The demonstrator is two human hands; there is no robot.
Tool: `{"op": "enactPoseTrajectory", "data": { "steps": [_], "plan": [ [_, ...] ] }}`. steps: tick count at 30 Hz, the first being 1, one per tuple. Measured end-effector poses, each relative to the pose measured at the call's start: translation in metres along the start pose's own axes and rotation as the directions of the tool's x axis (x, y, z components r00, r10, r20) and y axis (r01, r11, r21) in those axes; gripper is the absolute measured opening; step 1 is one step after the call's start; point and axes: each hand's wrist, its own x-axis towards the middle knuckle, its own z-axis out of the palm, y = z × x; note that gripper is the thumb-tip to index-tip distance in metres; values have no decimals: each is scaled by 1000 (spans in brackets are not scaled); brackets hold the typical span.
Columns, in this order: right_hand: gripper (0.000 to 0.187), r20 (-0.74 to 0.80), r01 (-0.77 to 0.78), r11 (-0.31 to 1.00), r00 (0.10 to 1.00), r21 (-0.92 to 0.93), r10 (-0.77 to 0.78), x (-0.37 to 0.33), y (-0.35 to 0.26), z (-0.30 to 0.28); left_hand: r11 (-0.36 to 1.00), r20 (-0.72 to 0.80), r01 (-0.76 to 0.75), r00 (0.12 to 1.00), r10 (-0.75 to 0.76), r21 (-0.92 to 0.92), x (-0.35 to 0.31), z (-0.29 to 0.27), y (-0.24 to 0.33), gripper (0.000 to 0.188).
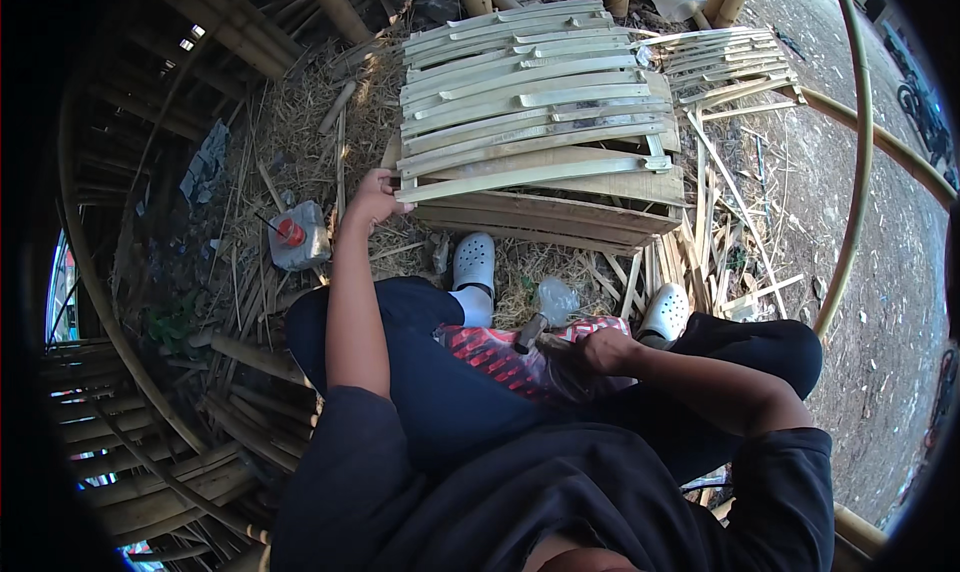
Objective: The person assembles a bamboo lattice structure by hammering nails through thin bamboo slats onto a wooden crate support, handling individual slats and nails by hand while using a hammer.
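In front of me stands a low wooden crate (560, 220) with a row of pale bamboo slats laid across its top. My left hand (375, 198) is closed on the left end of the nearest slat (530, 178), at the crate's front left corner. That slat's right end rests on a short crosspiece at the crate's right side. Over my lap, my right hand (608, 353) grips a hammer (531, 333) by its handle, the head pointing left. Beneath the hammer lies a red patterned plastic sack (485, 357).
A smaller slatted panel (730, 62) sits at the back right. Loose bamboo strips (735, 207) lie on the ground beside the crate. To the left is a whitish jug with a red cap (300, 237). A clear plastic bag (557, 300) lies between my shoes. Bamboo poles (860, 142) stand around.
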Motion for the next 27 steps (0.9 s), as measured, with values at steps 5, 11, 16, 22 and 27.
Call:
{"op": "enactPoseTrajectory", "data": {
  "steps": [5,11,16,22,27],
  "plan": [
    [26,-11,-131,991,991,-26,131,0,-33,-27,995,-111,-61,992,52,-82,18,7,-19,88],
    [32,128,-271,962,956,31,265,26,-56,-17,995,-115,-85,990,80,-44,33,5,-27,71],
    [49,201,-11,997,979,-79,27,30,-41,-26,992,-45,-6,999,1,-129,22,27,-14,49],
    [42,-778,-523,852,548,-33,307,65,-16,-165,880,82,129,991,-103,-457,21,31,-17,43],
    [77,-863,-709,687,438,-160,251,49,25,-218,796,97,179,984,-151,-579,31,31,-29,57]
  ]
}}
